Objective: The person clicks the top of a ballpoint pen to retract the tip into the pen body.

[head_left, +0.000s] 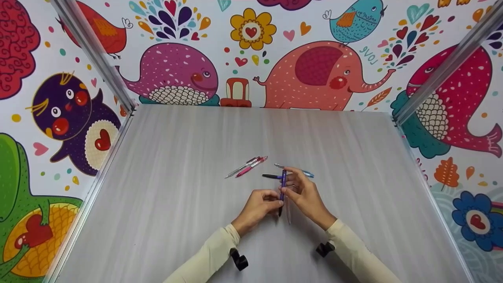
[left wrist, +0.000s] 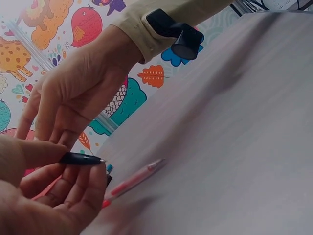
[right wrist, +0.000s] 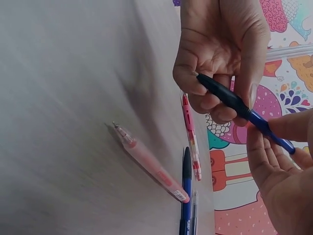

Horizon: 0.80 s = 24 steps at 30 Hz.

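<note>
A blue ballpoint pen (head_left: 283,181) with a black grip section is held above the table between both hands. My left hand (head_left: 255,208) pinches the black end near the tip with thumb and fingers; in the right wrist view the pen's metal point shows beside a finger. Farther up the barrel, my right hand (head_left: 308,196) pinches the blue part between thumb and fingers. Below the hands lies a pale pink pen (right wrist: 154,169) on the table. Another blue pen (right wrist: 186,196) with a black end lies by it, partly behind the right hand in the head view.
A pink pen (head_left: 246,169) and a clear pen (head_left: 238,170) lie side by side left of the hands. Beyond the right hand lies a light-blue and silver pen (head_left: 309,173), partly covered. Patterned panels (head_left: 177,74) and metal posts (head_left: 440,70) border the grey table (head_left: 177,157).
</note>
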Tool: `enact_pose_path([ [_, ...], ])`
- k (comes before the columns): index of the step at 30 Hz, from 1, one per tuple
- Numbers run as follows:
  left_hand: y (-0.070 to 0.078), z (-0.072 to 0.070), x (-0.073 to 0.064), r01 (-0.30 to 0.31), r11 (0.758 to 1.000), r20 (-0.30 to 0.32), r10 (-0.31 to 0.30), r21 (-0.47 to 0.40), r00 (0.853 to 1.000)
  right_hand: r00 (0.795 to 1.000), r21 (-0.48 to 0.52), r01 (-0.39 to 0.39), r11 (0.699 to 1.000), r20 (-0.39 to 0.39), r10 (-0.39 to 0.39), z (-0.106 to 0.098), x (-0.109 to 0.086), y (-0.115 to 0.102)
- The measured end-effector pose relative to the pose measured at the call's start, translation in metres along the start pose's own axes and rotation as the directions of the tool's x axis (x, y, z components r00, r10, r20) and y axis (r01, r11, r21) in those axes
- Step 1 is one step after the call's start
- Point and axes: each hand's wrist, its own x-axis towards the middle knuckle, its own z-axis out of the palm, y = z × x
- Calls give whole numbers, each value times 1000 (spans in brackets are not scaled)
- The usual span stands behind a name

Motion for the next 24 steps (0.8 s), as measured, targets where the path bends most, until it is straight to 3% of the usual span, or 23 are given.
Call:
enact_pose_path([
  [5,-2,-4,1,-28,997,-20,29,76,999,999,10,19,1000,-42,-19,-2,0,2],
  [13,-1,-12,1,-84,973,-47,96,217,994,996,111,34,993,-85,-24,-5,1,2],
  [19,0,-20,3,-136,912,-50,168,386,984,997,91,19,996,-79,-11,-8,-1,3],
  [24,1,-27,2,-159,876,-47,202,455,978,998,48,23,999,-62,-20,-11,-4,5],
])
